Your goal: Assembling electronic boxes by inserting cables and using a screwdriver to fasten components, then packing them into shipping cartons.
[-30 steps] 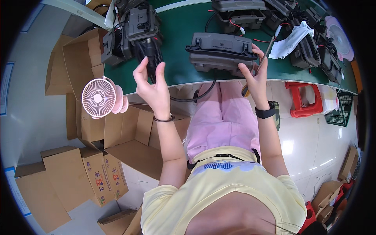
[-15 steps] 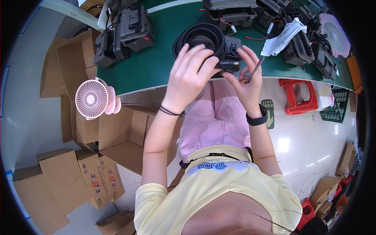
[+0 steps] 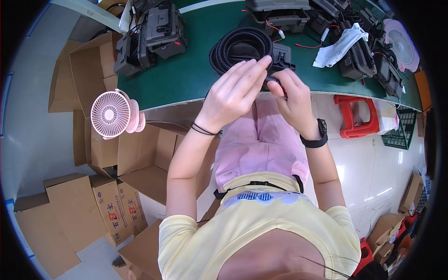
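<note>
At the table's front edge my hands are close together around a small black connector point(image 3: 271, 81). My left hand point(image 3: 233, 91) is closed at its side, fingers long and pressed together; its thumb and most of the grip are hidden. My right hand point(image 3: 294, 95) is closed on the connector, with fingers curled and thumb against it. Just beyond lies a coil of black corrugated hose point(image 3: 221, 49), partly covered by my left fingertips. Behind the hands a dark grey plastic case part point(image 3: 283, 55) rests on the green table point(image 3: 196, 70).
Dark grey cases point(image 3: 163, 30) stand at the far left, more cases point(image 3: 357, 60) at the right with a white bag point(image 3: 343, 44). A pink fan point(image 3: 111, 115) hangs at the left edge. Open cartons point(image 3: 144, 154) and a red stool point(image 3: 357, 116) are below.
My right hand has turned and curled over the connector; the thin metal-shafted tool it held no longer shows. My left fingers have come together, and the connector's pale tip is covered.
</note>
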`<state>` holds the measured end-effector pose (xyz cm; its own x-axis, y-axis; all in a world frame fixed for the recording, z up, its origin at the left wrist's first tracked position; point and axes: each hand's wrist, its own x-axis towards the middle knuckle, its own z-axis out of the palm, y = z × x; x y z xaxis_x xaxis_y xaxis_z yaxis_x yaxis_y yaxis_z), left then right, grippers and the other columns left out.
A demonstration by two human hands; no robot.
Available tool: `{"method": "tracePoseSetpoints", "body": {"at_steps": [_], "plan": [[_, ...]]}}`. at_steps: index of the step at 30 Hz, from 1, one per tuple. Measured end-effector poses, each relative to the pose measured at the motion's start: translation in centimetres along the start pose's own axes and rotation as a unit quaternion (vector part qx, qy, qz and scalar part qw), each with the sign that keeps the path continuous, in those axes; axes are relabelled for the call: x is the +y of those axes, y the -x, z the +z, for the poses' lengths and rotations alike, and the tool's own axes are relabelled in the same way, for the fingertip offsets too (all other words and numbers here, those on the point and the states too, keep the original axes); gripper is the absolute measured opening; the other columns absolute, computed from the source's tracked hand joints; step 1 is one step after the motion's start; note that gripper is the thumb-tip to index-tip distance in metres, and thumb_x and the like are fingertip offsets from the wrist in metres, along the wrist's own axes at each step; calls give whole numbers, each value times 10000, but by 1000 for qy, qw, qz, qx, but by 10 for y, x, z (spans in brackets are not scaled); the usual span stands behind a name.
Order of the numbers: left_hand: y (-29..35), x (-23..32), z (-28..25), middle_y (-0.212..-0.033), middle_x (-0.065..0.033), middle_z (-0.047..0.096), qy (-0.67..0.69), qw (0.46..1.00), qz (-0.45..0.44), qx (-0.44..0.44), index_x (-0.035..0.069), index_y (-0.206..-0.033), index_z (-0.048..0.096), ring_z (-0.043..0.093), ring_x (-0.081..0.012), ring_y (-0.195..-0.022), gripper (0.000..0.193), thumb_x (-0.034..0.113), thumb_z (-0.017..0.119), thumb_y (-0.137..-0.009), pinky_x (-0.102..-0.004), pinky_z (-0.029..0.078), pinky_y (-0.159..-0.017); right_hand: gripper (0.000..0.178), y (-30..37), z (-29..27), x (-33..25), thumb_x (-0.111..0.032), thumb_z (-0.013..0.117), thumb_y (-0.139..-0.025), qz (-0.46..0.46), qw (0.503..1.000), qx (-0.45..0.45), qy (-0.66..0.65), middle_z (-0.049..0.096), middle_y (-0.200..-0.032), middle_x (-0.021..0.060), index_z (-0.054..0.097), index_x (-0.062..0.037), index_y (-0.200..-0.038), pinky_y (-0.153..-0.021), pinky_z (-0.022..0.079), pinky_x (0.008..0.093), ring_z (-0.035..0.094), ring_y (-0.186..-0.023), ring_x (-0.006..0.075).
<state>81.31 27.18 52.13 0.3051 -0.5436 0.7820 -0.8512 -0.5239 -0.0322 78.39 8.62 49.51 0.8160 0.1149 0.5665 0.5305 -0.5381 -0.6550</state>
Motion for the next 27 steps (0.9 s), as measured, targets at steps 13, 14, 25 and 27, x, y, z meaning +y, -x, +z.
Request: {"method": "tracePoseSetpoints", "body": {"at_steps": [13, 14, 25, 27], "plan": [[12, -24, -11, -1214, -16, 682, -66, 994, -25, -85, 192, -1110, 663, 659, -206, -1114, 392, 307, 808, -764, -482, 398, -1094, 347, -9, -13, 16, -281, 570, -1025, 193, 946, 78, -250, 613, -748, 16, 640, 2, -837, -585, 408, 231, 488, -616, 71], [13, -25, -11, -1188, -13, 692, -66, 994, -21, -80, 174, -1112, 663, 658, -204, -1114, 397, 305, 810, -767, -479, 377, -1114, 275, -17, -16, 26, -235, 601, -1006, 241, 914, 141, -293, 628, -783, 19, 695, 11, -929, -602, 392, 223, 469, -648, 53], [105, 32, -15, -949, 0, 636, 356, 607, -647, 293, 52, -1122, 621, 599, -120, -845, 232, 198, 696, -958, -281, 490, -796, 516, -18, -4, 55, -377, 658, -948, 346, 880, -70, -317, 644, -982, -23, 583, -114, -1385, -514, 339, 173, 453, -604, -2], [122, 46, -2, -1013, -8, 637, 526, 456, -649, 305, 73, -1180, 606, 603, -127, -920, 276, 278, 642, -999, -294, 496, -865, 561, -4, 7, 41, -292, 725, -912, 314, 879, -67, -352, 625, -1181, 50, 557, -58, -1393, -744, 450, 228, 549, -895, 78]]}}
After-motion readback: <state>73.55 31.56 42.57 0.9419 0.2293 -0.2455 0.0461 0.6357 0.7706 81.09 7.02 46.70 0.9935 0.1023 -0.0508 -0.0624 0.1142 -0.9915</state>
